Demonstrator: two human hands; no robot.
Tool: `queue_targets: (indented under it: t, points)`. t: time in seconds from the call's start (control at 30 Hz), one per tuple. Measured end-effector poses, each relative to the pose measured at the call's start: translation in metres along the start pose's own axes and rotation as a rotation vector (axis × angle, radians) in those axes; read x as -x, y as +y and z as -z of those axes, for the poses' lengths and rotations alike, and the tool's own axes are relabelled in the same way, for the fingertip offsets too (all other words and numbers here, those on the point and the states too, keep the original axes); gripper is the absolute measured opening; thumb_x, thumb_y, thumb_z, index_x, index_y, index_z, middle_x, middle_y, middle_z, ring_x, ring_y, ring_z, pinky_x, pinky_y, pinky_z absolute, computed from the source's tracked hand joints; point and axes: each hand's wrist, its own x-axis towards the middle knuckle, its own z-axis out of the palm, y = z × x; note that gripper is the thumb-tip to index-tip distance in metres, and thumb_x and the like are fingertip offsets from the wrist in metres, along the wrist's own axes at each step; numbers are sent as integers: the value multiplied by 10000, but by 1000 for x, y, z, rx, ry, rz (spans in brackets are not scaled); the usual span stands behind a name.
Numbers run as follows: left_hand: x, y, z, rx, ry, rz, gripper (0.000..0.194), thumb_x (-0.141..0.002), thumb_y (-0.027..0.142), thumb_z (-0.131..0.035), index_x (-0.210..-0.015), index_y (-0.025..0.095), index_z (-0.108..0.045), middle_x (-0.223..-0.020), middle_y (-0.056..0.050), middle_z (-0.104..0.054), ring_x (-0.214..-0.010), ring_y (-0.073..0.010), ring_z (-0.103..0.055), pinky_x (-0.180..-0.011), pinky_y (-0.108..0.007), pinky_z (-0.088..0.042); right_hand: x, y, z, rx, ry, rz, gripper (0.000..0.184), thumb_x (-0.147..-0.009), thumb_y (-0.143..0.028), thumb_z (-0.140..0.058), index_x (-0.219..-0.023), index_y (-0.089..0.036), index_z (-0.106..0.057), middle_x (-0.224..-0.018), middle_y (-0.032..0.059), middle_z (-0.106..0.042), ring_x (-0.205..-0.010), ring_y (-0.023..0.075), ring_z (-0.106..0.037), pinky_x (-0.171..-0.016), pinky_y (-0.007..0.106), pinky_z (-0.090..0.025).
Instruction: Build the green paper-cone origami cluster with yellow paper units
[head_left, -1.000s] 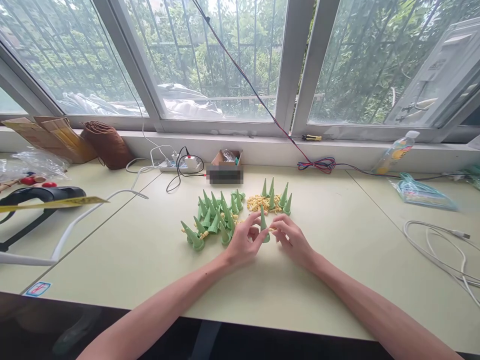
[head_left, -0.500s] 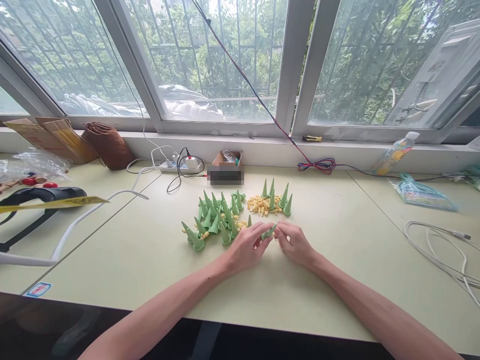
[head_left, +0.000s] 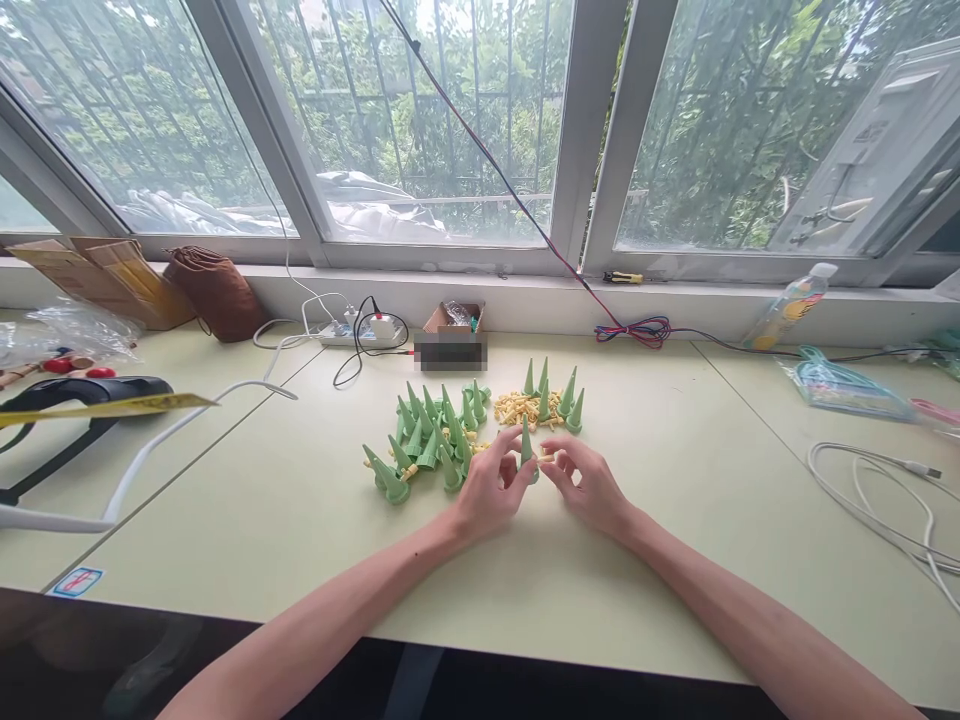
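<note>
Beneath barred windows, in the head view, a person's left hand (head_left: 487, 490) pinches an upright green cone (head_left: 526, 446) above or on the pale table (head_left: 570, 600), which one cannot be told; the right hand (head_left: 592, 487) has its grip nearly closed on a small yellow piece (head_left: 547, 458) beside the cone; the pair appears to be at the lining-up stage, a move calling for steady fingertips; loose yellow pieces (head_left: 514, 408) lie beyond.
</note>
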Motion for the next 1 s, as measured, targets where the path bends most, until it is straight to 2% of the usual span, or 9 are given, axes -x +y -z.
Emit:
queue_targets:
  t: [0.17,0.5,0.63,0.8,1.0]
  points:
    - [0,0,0,32,-7,30,354,-948,252,-545,-1293,211,-478,-876,-17,-596,-477,-36,-432,-444,-173,-341,-1,3,1,89,-25,101,128,-1008,-285,-486,-1089,-232,-569,-913,56,-620,-636,146,-562,-568,293,-514]
    - [1,-2,1,72,-31,51,383,-955,274,-547,-1325,209,-475,-868,-15,-572,-474,-32,-408,-433,-180,-326,-1,4,5,136,-88,144,143,-1034,-259,-425,-1042,-221,-563,-879,47,-606,-591,128,-538,-558,263,-463]
    - [1,0,1,76,-47,37,382,-951,251,-549,-1324,219,-473,-899,-22,-596,-476,-30,-435,-443,-177,-334,-2,-1,7,130,-110,134,200,-1044,-267,-390,-957,-215,-563,-813,31,-563,-570,122,-489,-531,251,-431]
    - [0,0,2,57,-52,34,386,-942,250,-548,-1320,225,-477,-911,-21,-601,-465,-30,-428,-450,-180,-340,-2,0,8,123,-123,120,227,-1047,-284,-380,-940,-218,-569,-800,29,-551,-575,128,-479,-527,254,-420]
    - [0,-2,2,-56,-59,-4,373,-931,215,-556,-1301,227,-513,-873,-10,-647,-488,-52,-439,-499,-195,-392,-1,3,8,128,-108,112,239,-1052,-304,-380,-910,-218,-551,-755,10,-506,-574,132,-475,-544,263,-408]
